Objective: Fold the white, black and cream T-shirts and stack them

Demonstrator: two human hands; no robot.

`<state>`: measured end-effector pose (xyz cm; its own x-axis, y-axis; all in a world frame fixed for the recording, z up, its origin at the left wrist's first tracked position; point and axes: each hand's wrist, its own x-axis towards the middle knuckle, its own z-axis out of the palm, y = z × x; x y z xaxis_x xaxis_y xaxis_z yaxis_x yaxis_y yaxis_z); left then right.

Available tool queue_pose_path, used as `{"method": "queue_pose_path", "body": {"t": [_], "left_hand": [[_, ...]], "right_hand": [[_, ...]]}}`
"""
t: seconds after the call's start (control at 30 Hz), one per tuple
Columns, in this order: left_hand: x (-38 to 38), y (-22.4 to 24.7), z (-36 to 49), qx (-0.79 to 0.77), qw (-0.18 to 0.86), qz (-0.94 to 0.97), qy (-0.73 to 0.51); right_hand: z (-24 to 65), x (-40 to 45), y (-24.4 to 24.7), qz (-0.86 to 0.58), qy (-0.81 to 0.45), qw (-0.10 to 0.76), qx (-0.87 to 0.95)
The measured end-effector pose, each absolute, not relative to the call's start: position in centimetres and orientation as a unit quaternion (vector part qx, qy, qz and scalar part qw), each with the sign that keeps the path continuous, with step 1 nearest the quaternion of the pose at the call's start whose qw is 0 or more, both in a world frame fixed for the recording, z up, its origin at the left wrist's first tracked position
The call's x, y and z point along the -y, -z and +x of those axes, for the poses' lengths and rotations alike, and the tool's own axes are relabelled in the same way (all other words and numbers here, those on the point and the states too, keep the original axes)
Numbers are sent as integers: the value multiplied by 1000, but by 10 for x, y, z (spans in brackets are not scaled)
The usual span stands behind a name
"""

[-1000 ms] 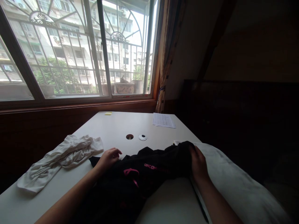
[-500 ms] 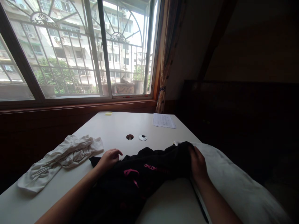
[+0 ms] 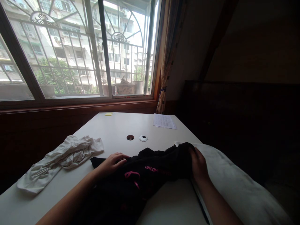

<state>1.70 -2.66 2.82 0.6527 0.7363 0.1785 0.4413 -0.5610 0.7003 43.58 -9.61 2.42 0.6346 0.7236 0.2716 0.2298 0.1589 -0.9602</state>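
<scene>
A crumpled black garment (image 3: pixel 154 162) with pink lettering and a pink ribbon-shaped print lies across the white table in front of me. My left hand (image 3: pixel 114 162) rests on its left part, fingers stretched out over the cloth and thumb a little apart from them. At the garment's right end, my right hand (image 3: pixel 199 164) is closed on a bunched fold, thumb on the near side; its other fingers are mostly hidden. The garment's lower part falls into shadow toward me.
A crumpled white cloth (image 3: pixel 67 156) lies on the table (image 3: pixel 122 122) at left. Farther back are a round hole (image 3: pixel 130 137), its loose white cover (image 3: pixel 143 138), printed sheets (image 3: pixel 164 121) and yellow sticky notes (image 3: pixel 108 114). Pale fabric (image 3: pixel 229 175) spreads along the right edge.
My left hand has moved slightly right and down onto the black garment, its fingers now straighter against the cloth. The right hand keeps its hold in the same place.
</scene>
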Motion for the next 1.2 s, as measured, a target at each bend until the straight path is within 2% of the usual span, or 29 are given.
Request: {"method": "queue_pose_path", "body": {"t": [0.17,0.3,0.43,0.53,0.8,0.9,1.03,1.2], "left_hand": [[35,-34,19,-318,345,859,-207],[46,-45,22,-296,410,847,-162],[60,-57,30,-247,513,817,-95],[67,-61,37,-218,539,812,-55],[59,-75,19,-290,406,865,-51],[54,-84,3,-333,349,874,-63],[46,-92,-16,-345,308,873,-153],[29,-89,-40,-403,214,838,-300]], "right_hand": [[435,96,-24,-617,-186,660,387],[434,99,-28,-605,-170,679,378],[436,109,-36,-607,-88,697,372],[436,117,-45,-629,-26,696,345],[434,121,-57,-646,-9,702,299],[432,120,-57,-639,-42,702,312],[429,117,-54,-618,-113,694,353],[435,105,-45,-624,-140,618,457]]}}
